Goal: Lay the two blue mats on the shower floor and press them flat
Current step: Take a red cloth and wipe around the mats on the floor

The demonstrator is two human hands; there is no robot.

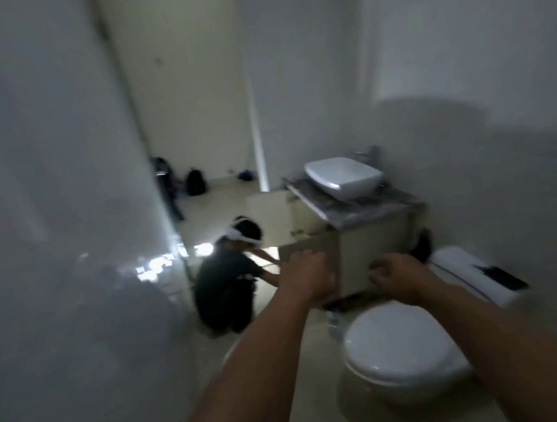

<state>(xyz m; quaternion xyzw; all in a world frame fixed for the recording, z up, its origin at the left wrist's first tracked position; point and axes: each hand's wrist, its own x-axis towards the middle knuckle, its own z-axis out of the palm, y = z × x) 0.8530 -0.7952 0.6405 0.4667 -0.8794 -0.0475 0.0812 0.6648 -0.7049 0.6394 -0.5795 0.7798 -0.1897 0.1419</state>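
While the frame is dim and smeared by motion, both bare forearms reach forward above the toilet, whose white lid is closed. The left hand hangs in front of the vanity cabinet, its back toward the camera and its fingers curled downward; it holds nothing that can be made out. The right hand hovers just beyond the toilet's far rim, fingers loosely curled and gripping nothing.

The 2 blue mats cannot be picked out anywhere, so their position, long axis and heading cannot be told. A small bluish thing lies on the floor far beyond the toilet, near the doorway, too blurred to identify.

Beyond the toilet, the cabinet carries a grey tabletop with a white basin on it; 1 cabinet door stands open. To the toilet's left, another person crouches on the floor, reaching toward the cabinet. On the cistern behind the toilet lies a dark phone. A dark bag sits on the floor far beyond.
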